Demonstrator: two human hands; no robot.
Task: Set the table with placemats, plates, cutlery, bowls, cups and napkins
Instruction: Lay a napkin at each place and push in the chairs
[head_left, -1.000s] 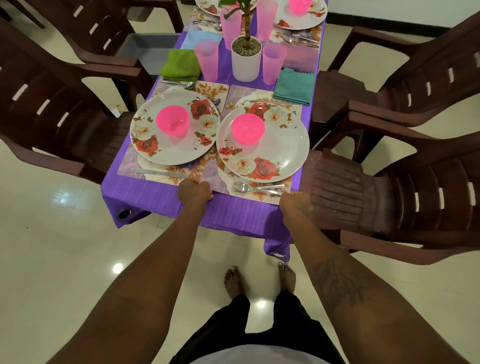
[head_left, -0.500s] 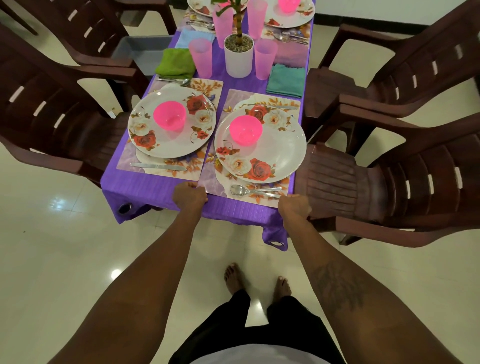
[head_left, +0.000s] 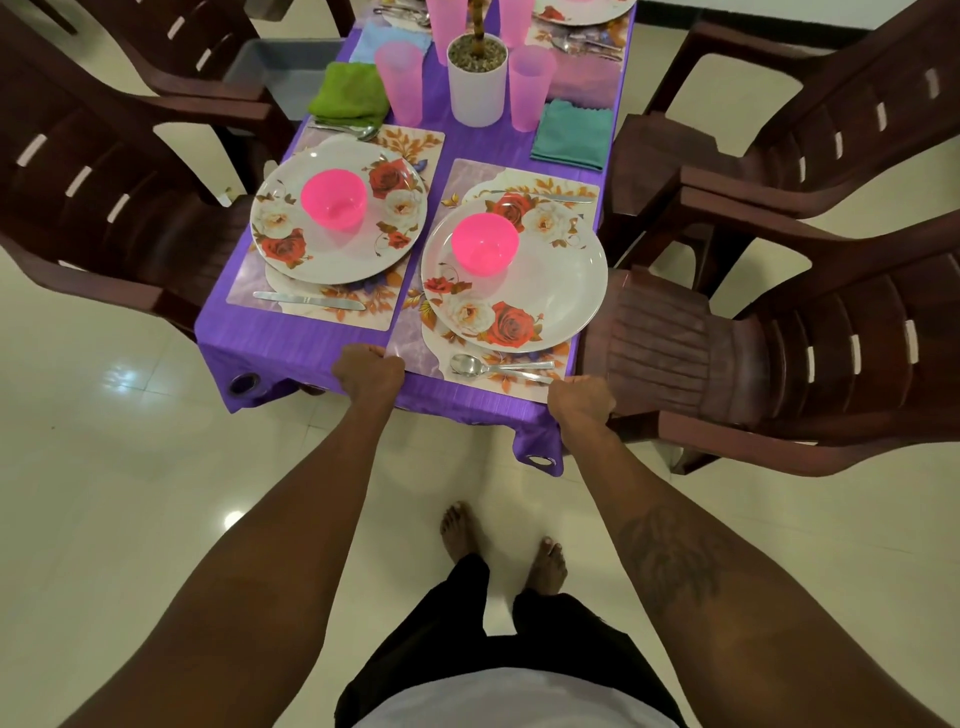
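While standing barefoot on cream tile floor (head_left: 130, 467), faces near short end of table (head_left: 270, 358). Broad floor stretch at near end and far left; only narrow strips between chairs.

Brown plastic chairs crowding both long sides:
- left chair (head_left: 104, 197), seat tucked against left edge
- near right chair (head_left: 779, 353), seat front just beside right edge
- far right chair (head_left: 831, 130), close behind it

Purple cloth over table, draping past near edge, corners drooping.

Left hand (head_left: 368, 371): fingers curled tight over near table edge, touching near corner of right placemat (head_left: 415, 348). Right hand (head_left: 582, 399): clamped same way on near right corner, just beside near right chair.

Left placemat (head_left: 244, 291) side by side with right one, narrow gap between, strip of cloth showing before near edge. Left plate (head_left: 322, 254) and right plate (head_left: 561, 280) on the mats, each rim reaching its long table edge.

White plant pot (head_left: 477, 93) at table centre, pink cups (head_left: 400, 83) flanking it. Green napkin (head_left: 350, 96) by left edge, teal napkin (head_left: 571, 135) by right edge.

Pink bowl on each plate: left bowl (head_left: 333, 200), right bowl (head_left: 484, 244). Knife (head_left: 309, 300) on left placemat, near side. Spoon (head_left: 498, 366) on right placemat, between right plate and right hand.
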